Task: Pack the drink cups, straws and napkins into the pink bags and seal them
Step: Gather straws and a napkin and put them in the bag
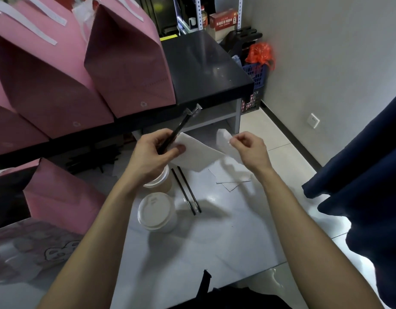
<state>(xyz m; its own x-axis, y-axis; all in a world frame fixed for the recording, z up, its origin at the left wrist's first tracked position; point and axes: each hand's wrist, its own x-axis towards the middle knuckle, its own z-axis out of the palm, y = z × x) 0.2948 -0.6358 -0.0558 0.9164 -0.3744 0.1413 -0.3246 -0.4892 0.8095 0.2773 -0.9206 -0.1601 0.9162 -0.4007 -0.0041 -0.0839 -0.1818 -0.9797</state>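
Observation:
My left hand (pixel 155 150) grips wrapped black straws (pixel 181 127) together with one end of a white napkin (pixel 201 156). My right hand (pixel 250 148) pinches the napkin's other end, and the sheet hangs between both hands above the white table (pixel 214 241). Two lidded paper cups stand below my left wrist, the near cup (pixel 156 211) and the far cup (pixel 160 181). Two more black straws (pixel 188 192) lie beside them. More napkins (pixel 232 181) lie flat further right. A pink bag (pixel 58 195) stands at the left of the table.
Several sealed pink bags (pixel 70 70) stand on a black counter (pixel 203 68) behind the table. A blue crate (pixel 256 85) with a red plastic bag (pixel 260 53) sits by the wall. Dark blue cloth (pixel 366 179) hangs at the right. A patterned sheet (pixel 36 248) lies at lower left.

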